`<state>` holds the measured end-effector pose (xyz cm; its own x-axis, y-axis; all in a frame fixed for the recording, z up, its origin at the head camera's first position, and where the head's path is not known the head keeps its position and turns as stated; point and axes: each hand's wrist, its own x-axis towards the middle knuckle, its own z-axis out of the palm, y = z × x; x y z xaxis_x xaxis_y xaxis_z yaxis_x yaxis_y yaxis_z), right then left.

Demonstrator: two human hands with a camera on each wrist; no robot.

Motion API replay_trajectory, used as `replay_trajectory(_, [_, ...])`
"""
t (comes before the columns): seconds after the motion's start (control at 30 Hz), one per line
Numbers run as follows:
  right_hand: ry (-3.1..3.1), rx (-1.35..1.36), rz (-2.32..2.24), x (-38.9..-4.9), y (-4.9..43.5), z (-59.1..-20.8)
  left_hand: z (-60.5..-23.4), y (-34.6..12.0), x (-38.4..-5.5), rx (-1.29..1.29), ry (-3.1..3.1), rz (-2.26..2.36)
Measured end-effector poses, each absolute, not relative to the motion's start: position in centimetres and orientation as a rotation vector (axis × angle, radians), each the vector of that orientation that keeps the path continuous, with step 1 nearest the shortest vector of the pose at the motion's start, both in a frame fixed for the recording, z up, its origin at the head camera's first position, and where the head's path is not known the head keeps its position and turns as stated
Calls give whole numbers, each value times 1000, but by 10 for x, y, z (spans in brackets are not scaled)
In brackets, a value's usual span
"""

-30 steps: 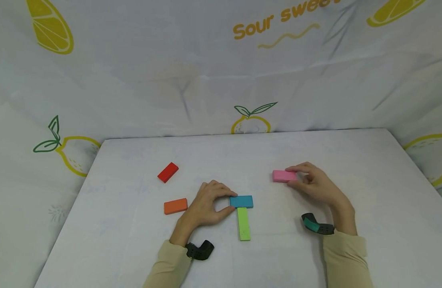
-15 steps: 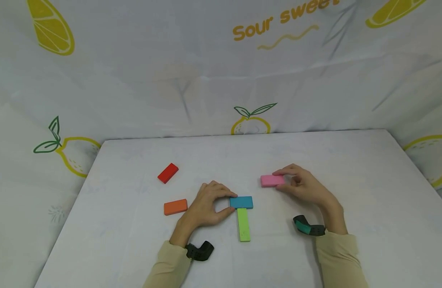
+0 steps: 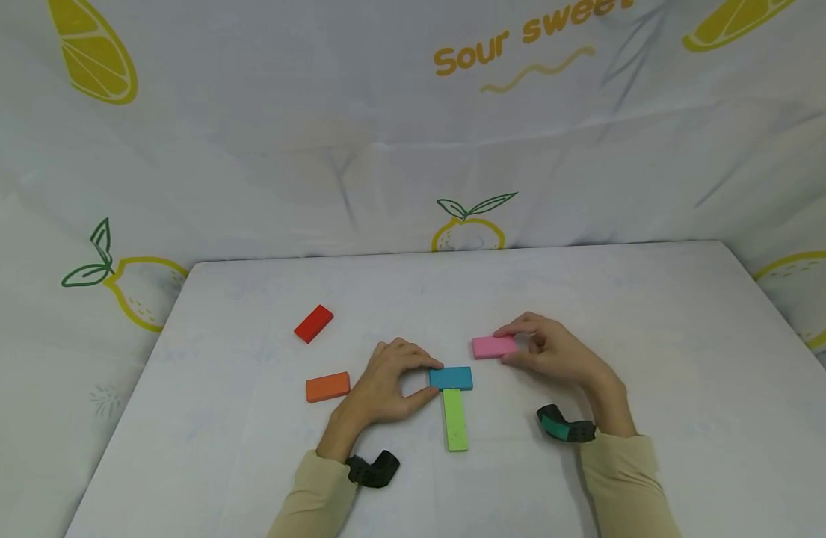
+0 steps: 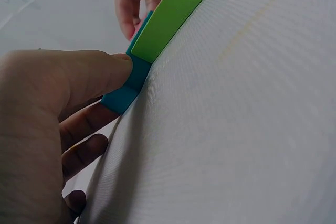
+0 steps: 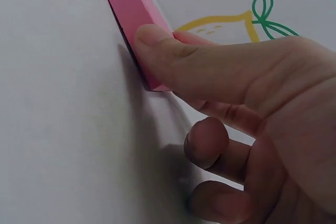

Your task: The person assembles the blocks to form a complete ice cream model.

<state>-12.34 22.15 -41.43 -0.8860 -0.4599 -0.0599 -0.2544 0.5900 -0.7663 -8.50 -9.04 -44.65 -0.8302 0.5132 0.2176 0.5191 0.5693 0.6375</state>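
Between thumb and forefinger my left hand (image 3: pixel 389 381) pinches the left end of a blue block (image 3: pixel 451 378). Against the near side of that block lies a green block (image 3: pixel 455 421), its length pointing toward me, so the two form a T. My right hand (image 3: pixel 554 349) pinches the right end of a pink block (image 3: pixel 491 347), which is apart from the blue one, behind it and to the right. In the right wrist view, thumb and finger press the sides of the pink block (image 5: pixel 137 30). The left wrist view shows the green block (image 4: pixel 176 14) touching the blue block (image 4: pixel 128 87).
An orange block (image 3: pixel 328 387) lies just left of my left hand. Farther back on the left, a red block (image 3: pixel 314 323) rests at an angle on the white table (image 3: pixel 251 463). A lemon-print cloth (image 3: pixel 285 149) hangs behind the table's far edge.
My right hand has carried the pink block leftward and a little nearer to me, closer to the blue block. My left hand, the blue block and the green block have stayed in place.
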Motion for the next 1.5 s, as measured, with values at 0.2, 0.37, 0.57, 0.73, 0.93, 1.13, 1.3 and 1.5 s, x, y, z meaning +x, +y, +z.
replay_trajectory(0.2, [2558, -599, -1161, -123, 218, -415, -447, -91, -85, -913, -2771, -1114])
replay_trajectory(0.37, [2540, -606, -1162, -123, 216, -415, -447, -90, -85, -910, -2771, -1110])
replay_trajectory(0.57, [2516, -613, -1158, -123, 211, -413, -446, -90, -85, -911, -2768, -1107])
replay_trajectory(0.73, [2508, -597, -1141, -123, 209, -413, -445, -90, -85, -914, -2761, -1103])
replay_trajectory(0.93, [2482, -611, -1143, -122, 204, -412, -446, -90, -86, -920, -2761, -1100])
replay_trajectory(1.13, [2455, -631, -1160, -122, 197, -412, -446, -90, -86, -919, -2771, -1100])
replay_trajectory(1.3, [2463, -635, -1146, -121, 194, -412, -446, -91, -86, -919, -2777, -1094])
replay_trajectory(1.5, [2470, -650, -1144, -121, 194, -412, -446, -91, -85, -919, -2785, -1090])
